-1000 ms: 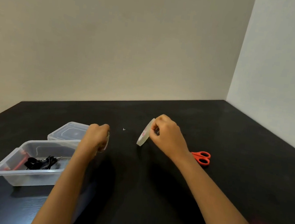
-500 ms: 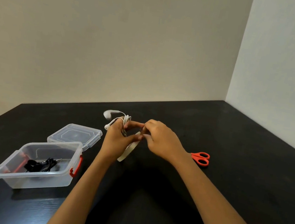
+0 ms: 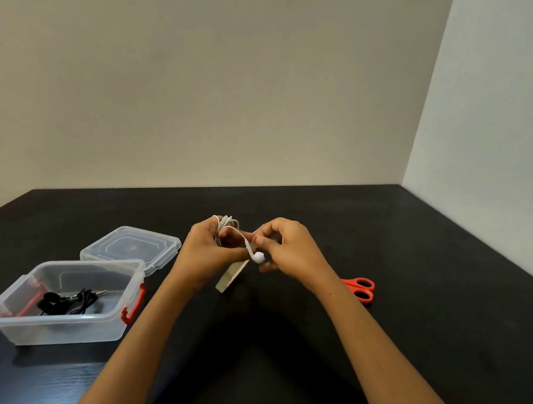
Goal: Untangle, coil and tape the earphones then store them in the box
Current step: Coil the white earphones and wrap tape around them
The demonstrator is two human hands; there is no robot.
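Observation:
My left hand [image 3: 205,249] grips a coil of white earphones [image 3: 228,224], with one earbud [image 3: 258,257] dangling between my hands. A roll of clear tape [image 3: 231,275] hangs below, pinched between the two hands. My right hand [image 3: 289,249] touches the left one and pinches near the tape's end, its fingertips partly hidden. A clear plastic box [image 3: 63,320] with red latches stands at the left, holding black earphones [image 3: 67,302].
The box's clear lid [image 3: 132,246] lies flat just behind the box. Orange-handled scissors [image 3: 360,288] lie on the black table [image 3: 450,296] to the right of my right wrist. Walls close the table's far and right sides.
My left hand rose from beside the box with the white earphone coil and met my right hand. The tape roll now hangs between both hands, and an earbud swung down.

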